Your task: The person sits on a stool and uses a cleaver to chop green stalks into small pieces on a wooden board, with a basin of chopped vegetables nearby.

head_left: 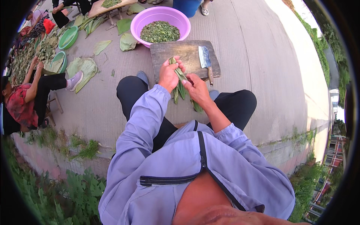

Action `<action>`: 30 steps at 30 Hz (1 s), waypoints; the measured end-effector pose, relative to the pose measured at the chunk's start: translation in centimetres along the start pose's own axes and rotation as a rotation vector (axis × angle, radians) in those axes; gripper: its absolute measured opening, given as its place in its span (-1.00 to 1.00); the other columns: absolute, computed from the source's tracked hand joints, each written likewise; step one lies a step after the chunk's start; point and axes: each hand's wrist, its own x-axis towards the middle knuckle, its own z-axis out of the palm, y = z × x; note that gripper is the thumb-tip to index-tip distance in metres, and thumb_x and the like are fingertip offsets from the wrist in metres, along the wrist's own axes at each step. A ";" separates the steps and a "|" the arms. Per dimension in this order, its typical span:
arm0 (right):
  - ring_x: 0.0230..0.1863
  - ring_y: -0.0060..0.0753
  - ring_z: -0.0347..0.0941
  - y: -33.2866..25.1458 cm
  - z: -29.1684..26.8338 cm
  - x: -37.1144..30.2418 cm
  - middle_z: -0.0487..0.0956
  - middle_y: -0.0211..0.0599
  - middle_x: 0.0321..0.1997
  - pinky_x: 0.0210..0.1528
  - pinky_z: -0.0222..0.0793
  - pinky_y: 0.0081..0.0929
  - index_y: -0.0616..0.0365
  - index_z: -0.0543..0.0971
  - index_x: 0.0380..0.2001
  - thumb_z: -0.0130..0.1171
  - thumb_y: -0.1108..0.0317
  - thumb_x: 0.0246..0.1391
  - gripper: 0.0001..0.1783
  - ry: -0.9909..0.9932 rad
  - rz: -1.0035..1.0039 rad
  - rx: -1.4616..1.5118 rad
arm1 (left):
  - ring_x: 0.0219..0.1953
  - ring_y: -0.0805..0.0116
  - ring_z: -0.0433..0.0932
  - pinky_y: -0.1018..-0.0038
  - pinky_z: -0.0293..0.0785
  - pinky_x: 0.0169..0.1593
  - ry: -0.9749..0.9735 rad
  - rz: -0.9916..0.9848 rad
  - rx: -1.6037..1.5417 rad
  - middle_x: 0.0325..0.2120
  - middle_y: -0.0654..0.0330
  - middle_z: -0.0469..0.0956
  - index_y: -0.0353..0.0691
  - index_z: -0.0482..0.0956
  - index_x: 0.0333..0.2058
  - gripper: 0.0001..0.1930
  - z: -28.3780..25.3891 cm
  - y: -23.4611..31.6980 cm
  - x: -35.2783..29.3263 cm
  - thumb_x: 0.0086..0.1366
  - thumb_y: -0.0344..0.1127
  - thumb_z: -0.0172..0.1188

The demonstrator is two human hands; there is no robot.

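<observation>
A bundle of long green leaves [180, 74] is held between my hands, over the near edge of a worn wooden cutting board [183, 50]. My left hand [169, 76] wraps round the upper part, where the leaves look rolled or folded together. Lower down, my right hand [197, 90] grips the bundle, and loose leaf ends hang beneath it between my knees. On the right of the board lies a cleaver [204, 57] with a wooden handle, the handle sticking out over the near edge. Part of the bundle is hidden by my fingers.
Beyond the board stands a purple basin [184, 18] of chopped greens, beside a blue bucket [186, 6]. Large leaves [83, 69] lie on the concrete. Green basins [68, 37] and a seated person in a red top [23, 108] are at the left.
</observation>
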 end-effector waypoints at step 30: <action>-0.46 -0.68 0.47 -0.7 -2.8 -0.4 0.63 -0.44 -0.37 -0.38 0.40 -0.65 0.16 0.65 -0.18 0.14 0.32 0.43 -0.83 -0.238 0.430 0.698 | -0.06 0.06 0.66 0.07 0.62 0.13 -0.337 -0.104 -0.138 -0.13 0.01 0.64 -0.31 0.53 0.09 -0.70 1.1 -0.5 -2.3 0.40 -0.56 0.19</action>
